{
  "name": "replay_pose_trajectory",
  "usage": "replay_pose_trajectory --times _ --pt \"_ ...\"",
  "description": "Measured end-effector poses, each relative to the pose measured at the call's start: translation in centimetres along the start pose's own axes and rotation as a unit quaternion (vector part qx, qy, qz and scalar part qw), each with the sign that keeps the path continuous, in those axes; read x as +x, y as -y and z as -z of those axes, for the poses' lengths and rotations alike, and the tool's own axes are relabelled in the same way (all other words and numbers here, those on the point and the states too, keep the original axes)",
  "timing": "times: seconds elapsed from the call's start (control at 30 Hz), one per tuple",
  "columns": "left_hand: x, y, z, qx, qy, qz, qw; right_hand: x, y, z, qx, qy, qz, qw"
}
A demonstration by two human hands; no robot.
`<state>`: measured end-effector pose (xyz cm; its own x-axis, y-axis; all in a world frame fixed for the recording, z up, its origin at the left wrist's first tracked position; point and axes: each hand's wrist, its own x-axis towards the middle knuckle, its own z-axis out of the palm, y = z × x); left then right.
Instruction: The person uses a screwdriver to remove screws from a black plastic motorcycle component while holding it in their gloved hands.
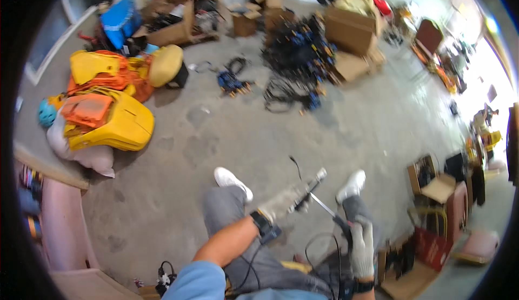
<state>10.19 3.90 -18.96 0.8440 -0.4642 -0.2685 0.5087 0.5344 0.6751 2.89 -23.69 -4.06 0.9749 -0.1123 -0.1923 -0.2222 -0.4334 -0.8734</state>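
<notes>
My left hand (280,203), in a pale knit glove, is closed around a slim black-and-silver part (318,179) whose light end points up and away; its exact kind is too blurred to tell. In my right hand (362,248), also gloved, is a screwdriver (324,205) with a dark handle and a metal shaft. The shaft slants up to the left, and its tip meets or nearly meets the part at my left fingers. A thin black wire (295,165) sticks up beyond the left hand. Black cable (307,246) loops between my legs beside the right hand.
A heap of black cables with blue and yellow parts (300,51) lies ahead, beside cardboard boxes (348,29). Yellow and orange plastic shells (116,121) are stacked at left. At right stand chairs (458,211) and an opened box (411,273). A pink surface (62,219) borders the left.
</notes>
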Motion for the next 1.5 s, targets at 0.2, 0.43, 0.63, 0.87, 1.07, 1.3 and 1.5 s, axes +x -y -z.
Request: replay_pose_trajectory --times 0.2,0.43,0.63,0.87,1.07,1.3,1.5 --pt "0.1 0.0 -0.3 -0.003 -0.01 -0.024 1.0 -0.9 2.1 0.0 0.049 0.024 -0.082 0.995" --pt "-0.1 -1.3 -0.1 -0.022 -0.019 -0.02 0.999 -0.1 5.1 -0.6 0.132 0.036 -0.156 0.978" --pt "0.0 -1.0 -0.2 -0.053 -0.018 -0.016 0.998 -0.3 4.1 -0.3 0.01 0.026 -0.091 0.995" --pt "-0.1 -0.9 -0.1 -0.048 -0.025 -0.021 0.998 -0.7 2.3 -0.2 0.044 0.042 -0.074 0.995" --pt "0.0 -1.0 -0.2 -0.051 -0.007 -0.017 0.999 0.5 1.4 0.1 0.134 0.022 -0.149 0.979" --pt "-0.3 -1.1 -0.2 -0.054 -0.019 -0.007 0.998 0.2 1.1 0.1 -0.001 0.044 -0.076 0.996" --pt "0.1 -0.7 0.1 -0.064 -0.008 -0.014 0.998 0.0 0.8 -0.3 0.141 0.047 -0.129 0.981"
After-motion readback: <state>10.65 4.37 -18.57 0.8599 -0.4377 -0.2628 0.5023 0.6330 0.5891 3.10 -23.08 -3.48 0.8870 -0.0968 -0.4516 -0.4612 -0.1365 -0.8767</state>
